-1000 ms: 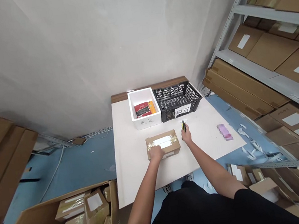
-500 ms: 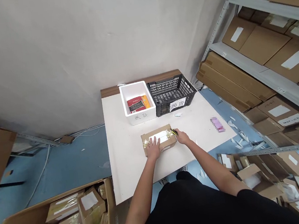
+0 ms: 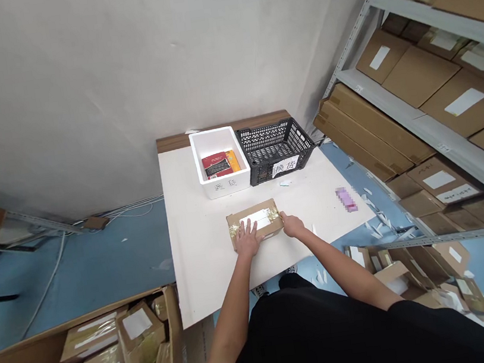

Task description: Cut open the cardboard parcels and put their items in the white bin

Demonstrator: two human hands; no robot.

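Observation:
A taped cardboard box (image 3: 261, 217) with a white label lies on the white table (image 3: 211, 282). My left hand (image 3: 248, 240) rests on its top near the left front, fingers spread over the label and tape. At the box's right end my right hand (image 3: 292, 225) is closed around a utility knife, which the fingers almost wholly hide now. Its black and yellow body showed a moment before. The knuckles are close to the taped right edge; whether the blade is in the tape I cannot tell.
Behind the box stand a white foam bin (image 3: 227, 186) holding red and orange packets and a black plastic crate (image 3: 263, 171). A blurred pink item (image 3: 346, 199) lies at the table's right. Boxes fill a large carton (image 3: 175, 329) at left and the shelving (image 3: 410, 97) at right.
My right hand has turned and lowered the knife from above the box's back right corner to its right end. The left hand stays on the box. The view has shifted slightly.

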